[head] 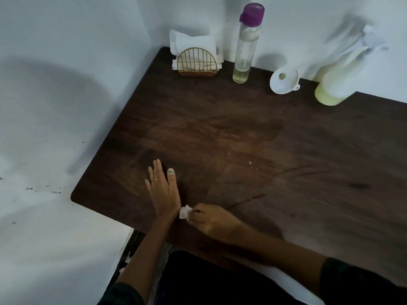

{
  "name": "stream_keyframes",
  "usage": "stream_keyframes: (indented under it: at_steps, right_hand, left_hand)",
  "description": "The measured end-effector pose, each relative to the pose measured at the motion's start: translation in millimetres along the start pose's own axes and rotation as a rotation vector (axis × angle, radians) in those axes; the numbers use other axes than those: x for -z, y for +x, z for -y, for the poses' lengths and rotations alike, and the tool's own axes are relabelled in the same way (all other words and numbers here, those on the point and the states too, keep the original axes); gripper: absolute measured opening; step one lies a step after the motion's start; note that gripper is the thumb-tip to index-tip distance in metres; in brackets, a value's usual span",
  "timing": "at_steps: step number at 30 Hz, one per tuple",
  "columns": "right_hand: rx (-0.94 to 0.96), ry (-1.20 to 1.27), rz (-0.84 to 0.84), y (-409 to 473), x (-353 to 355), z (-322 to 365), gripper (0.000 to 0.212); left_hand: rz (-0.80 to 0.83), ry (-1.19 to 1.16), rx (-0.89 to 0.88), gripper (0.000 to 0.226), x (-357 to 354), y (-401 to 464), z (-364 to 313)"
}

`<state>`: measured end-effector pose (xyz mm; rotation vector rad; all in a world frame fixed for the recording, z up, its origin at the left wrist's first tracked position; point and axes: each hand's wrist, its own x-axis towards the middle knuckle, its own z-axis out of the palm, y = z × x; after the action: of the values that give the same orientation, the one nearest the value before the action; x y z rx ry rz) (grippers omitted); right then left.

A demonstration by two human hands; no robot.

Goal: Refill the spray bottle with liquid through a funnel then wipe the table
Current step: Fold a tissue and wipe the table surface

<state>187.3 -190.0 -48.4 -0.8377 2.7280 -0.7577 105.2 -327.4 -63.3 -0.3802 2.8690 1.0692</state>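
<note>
Blurred white spray bottle [343, 71] stands at the far right of the dark wood surface [286, 150], its trigger head hard to make out. Beside it lies a white funnel [284, 79], then a clear bottle with a purple cap [245, 47] and a napkin holder [197, 60] against the white wall. The left hand [163, 192] rests flat, fingers straight. The right hand [212, 221] pinches a crumpled tissue [184, 211]. No writing is legible.
</note>
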Motion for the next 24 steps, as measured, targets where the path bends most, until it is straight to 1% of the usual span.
stream_keyframes:
  at_steps: [1, 2, 3, 4, 5, 8, 10, 11, 12, 14, 15, 16, 17, 18, 19, 20, 21, 22, 23, 24]
  right_hand:
    - [-0.012, 0.053, -0.019, -3.4, 10.9, -10.8, 0.028]
    - [-0.029, 0.014, -0.145, -6.7, 27.4, -22.8, 0.03]
    - [-0.099, -0.11, -0.229, -10.0, 44.6, -40.8, 0.031]
    - [-0.192, -0.188, -0.248, -15.4, 65.5, -55.3, 0.03]
    - [-0.324, -0.208, -0.269, -20.5, 87.7, -74.4, 0.028]
    - [-0.748, -0.176, -0.396, -33.8, 125.5, -135.1, 0.027]
    - [-0.895, -0.262, -0.455, -37.9, 124.8, -163.6, 0.025]
    - [-0.938, -0.254, -0.481, -35.2, 119.6, -165.8, 0.024]
    - [-0.943, -0.224, -0.523, -29.9, 111.1, -159.7, 0.028]
    - [-0.864, -0.211, -0.51, -19.9, 86.7, -122.3, 0.035]
    - [-0.766, -0.174, -0.494, -15.6, 70.6, -98.2, 0.033]
    - [-0.616, -0.123, -0.48, -13.4, 52.3, -73.2, 0.029]
    - [-0.476, -0.001, -0.429, -14.0, 33.6, -47.7, 0.025]
    - [-0.376, 0.044, -0.336, -16.4, 16.2, -28.7, 0.021]
    - [-0.265, 0.011, -0.265, -21.7, 7.0, -14.0, 0.019]
    - [-0.163, -0.003, -0.213, -27.8, -1.1, -12.7, 0.019]
    - [-0.099, 0.01, -0.143, -32.9, 1.6, -18.2, 0.021]
    - [-0.081, 0.041, -0.131, -36.7, 10.3, -28.1, 0.025]
    - [-0.105, 0.049, -0.175, -39.9, 22.6, -42.9, 0.028]
    - [-0.174, -0.015, -0.274, -44.7, 34.5, -63.3, 0.03]
  left_hand:
    - [-0.003, -0.004, -0.009, 0.07, -0.2, -3.3, -1.3]
    - [-0.005, -0.001, -0.022, 0.069, -0.1, -6.2, -2.6]
    - [-0.005, 0.01, -0.035, 0.068, -0.9, -8.2, -1.9]
    - [-0.006, 0.024, -0.045, 0.068, -1.7, -9.9, -1.7]
    - [-0.009, 0.035, -0.05, 0.068, -2.9, -10.7, -0.9]
    - [-0.017, 0.064, -0.059, 0.068, -5.4, -11.6, -0.5]
    - [-0.024, 0.071, -0.055, 0.069, -6.5, -12.3, -2.1]
    - [-0.027, 0.072, -0.054, 0.068, -7.0, -13.0, -2.9]
    - [-0.029, 0.075, -0.057, 0.068, -7.6, -13.8, -3.9]
    - [-0.027, 0.103, -0.062, 0.068, -9.2, -16.0, -5.2]
    - [-0.023, 0.126, -0.066, 0.069, -10.6, -16.8, -5.1]
    - [-0.021, 0.148, -0.071, 0.069, -12.1, -18.0, -4.6]
    - [-0.021, 0.167, -0.076, 0.069, -13.4, -19.2, -4.5]
    - [-0.022, 0.181, -0.082, 0.069, -14.3, -20.1, -4.1]
    - [-0.024, 0.193, -0.089, 0.069, -15.2, -21.1, -3.9]
    - [-0.026, 0.202, -0.096, 0.07, -15.8, -21.5, -3.4]
    - [-0.029, 0.207, -0.102, 0.071, -16.4, -21.8, -3.0]
    - [-0.034, 0.206, -0.106, 0.073, -16.6, -21.8, -2.8]
    - [-0.041, 0.202, -0.107, 0.075, -16.6, -21.8, -2.9]
    - [-0.046, 0.199, -0.105, 0.075, -16.4, -22.2, -3.6]
